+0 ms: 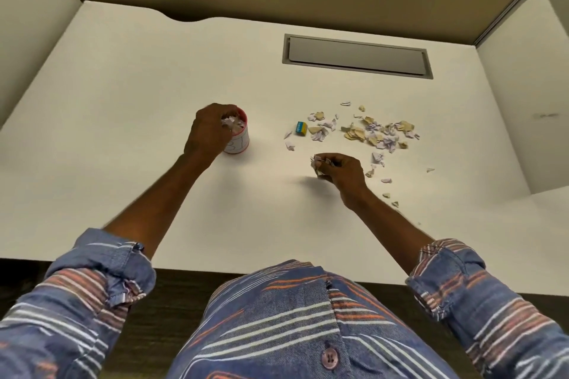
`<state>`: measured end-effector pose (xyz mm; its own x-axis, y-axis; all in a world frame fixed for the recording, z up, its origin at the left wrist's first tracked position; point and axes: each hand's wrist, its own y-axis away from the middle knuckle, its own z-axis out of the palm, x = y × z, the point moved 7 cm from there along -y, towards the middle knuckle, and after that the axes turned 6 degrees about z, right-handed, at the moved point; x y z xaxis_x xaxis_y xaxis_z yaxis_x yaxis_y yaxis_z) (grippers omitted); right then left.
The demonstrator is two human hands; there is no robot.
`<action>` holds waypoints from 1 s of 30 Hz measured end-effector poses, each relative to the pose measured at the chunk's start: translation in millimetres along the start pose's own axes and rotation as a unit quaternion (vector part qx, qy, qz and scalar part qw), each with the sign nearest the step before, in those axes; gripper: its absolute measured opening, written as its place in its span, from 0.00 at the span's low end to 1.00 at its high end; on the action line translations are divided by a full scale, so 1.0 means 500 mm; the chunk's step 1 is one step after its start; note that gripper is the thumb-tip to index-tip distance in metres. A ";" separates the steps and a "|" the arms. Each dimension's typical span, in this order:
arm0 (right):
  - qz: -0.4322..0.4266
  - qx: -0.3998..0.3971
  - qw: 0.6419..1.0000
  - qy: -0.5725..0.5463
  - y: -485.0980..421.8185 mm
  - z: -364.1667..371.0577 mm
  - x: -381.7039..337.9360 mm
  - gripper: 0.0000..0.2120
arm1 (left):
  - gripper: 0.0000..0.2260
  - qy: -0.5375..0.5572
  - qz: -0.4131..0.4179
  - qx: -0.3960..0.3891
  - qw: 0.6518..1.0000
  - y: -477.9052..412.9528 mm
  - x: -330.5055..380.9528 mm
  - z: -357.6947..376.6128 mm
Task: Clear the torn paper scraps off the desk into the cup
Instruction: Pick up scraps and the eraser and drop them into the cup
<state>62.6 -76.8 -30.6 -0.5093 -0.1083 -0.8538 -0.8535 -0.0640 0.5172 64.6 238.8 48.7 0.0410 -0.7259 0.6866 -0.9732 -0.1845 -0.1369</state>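
- We see one cup (237, 138), white with a red rim and red base, standing upright on the white desk (123, 95), left of centre.
- Our left hand (207, 129) is over the cup's mouth, fingers bunched around a clump of white paper scraps at the rim.
- Our right hand (341, 171) sits low over the desk, fingers pinched shut on a second small wad of scraps (317, 164).
- The main scatter of torn scraps (374, 134), white, lilac and tan, lies right of the cup and beyond the right hand; too many to count.
- Five or so stray bits (386, 180) trail toward the near right.
- One small blue-and-yellow block (300, 128) rests at the scatter's left edge.
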 end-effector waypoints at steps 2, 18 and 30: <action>-0.012 -0.020 1.000 0.004 -0.001 0.045 -0.032 0.11 | 0.20 -0.001 0.002 0.007 1.000 -0.004 -0.008 -0.004; -0.125 -0.086 0.970 0.191 -0.061 0.358 -0.244 0.11 | 0.18 0.080 -0.023 0.059 0.995 0.012 -0.044 -0.029; -0.096 -0.106 0.960 0.240 -0.074 0.397 -0.267 0.19 | 0.19 0.066 -0.023 0.061 0.996 0.000 -0.054 -0.036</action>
<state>140.4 136.9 52.4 -0.1910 -0.5148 -0.8357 -0.8589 -0.3246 0.3963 59.7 270.2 43.0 0.0478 -0.6225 0.7811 -0.9361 -0.3008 -0.1825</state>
